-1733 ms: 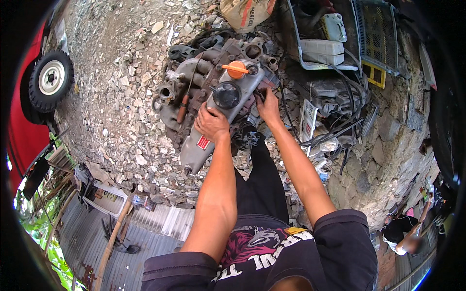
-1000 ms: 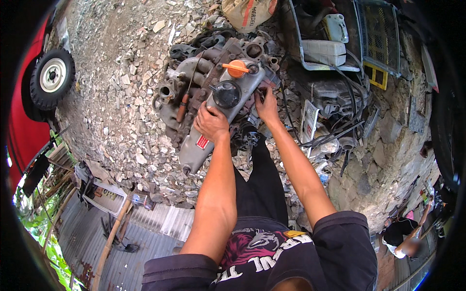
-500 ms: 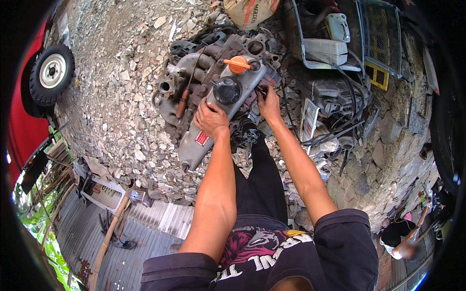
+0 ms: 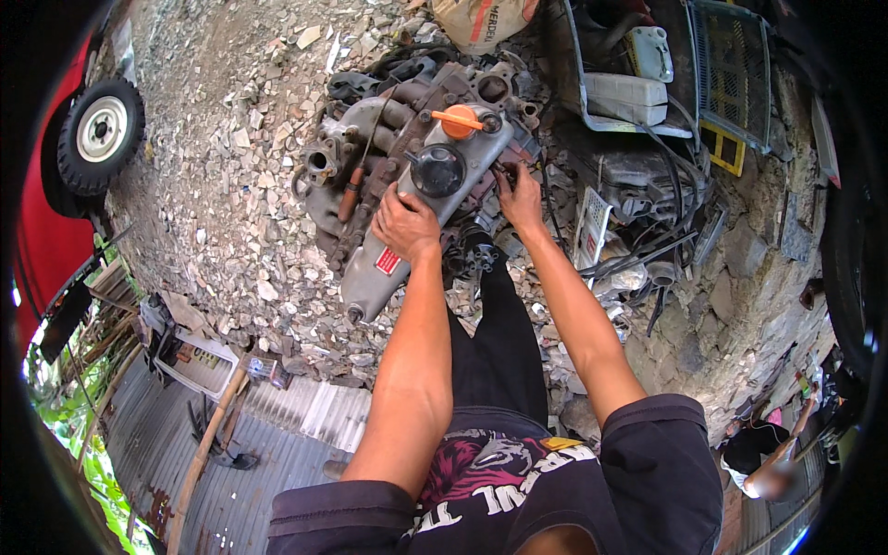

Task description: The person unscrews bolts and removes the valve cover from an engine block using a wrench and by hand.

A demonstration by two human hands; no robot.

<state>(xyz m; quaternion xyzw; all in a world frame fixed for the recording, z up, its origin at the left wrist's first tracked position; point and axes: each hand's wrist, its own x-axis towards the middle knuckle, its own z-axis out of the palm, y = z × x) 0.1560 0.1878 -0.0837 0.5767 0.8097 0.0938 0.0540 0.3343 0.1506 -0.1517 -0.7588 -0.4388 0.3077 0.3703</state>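
Observation:
A greasy engine [image 4: 356,199] lies on the stony ground in front of me, topped by a grey valve cover [image 4: 377,287] with an orange oil cap [image 4: 460,121] and a round black part [image 4: 436,171]. My left hand [image 4: 405,225] grips the cover's left side below the black part, fingers curled over the edge. At the engine's right side is my right hand [image 4: 522,197], its thumb and fingers closed together by the block. Whatever they pinch there is too small and dark to name. A screwdriver with an orange-brown handle [image 4: 351,194] leans against the manifold on the left.
To the right lie another greasy metal assembly [image 4: 638,180], black hoses and a crate [image 4: 592,120] with white plastic containers. A paper sack [image 4: 486,23] stands beyond the engine. On the left is a red vehicle's wheel [image 4: 101,136]. Another person [image 4: 763,458] is at lower right.
My right hand has shifted very slightly, its fingers still by the engine's right side. The left hand stays on the cover. The whole view has moved a little.

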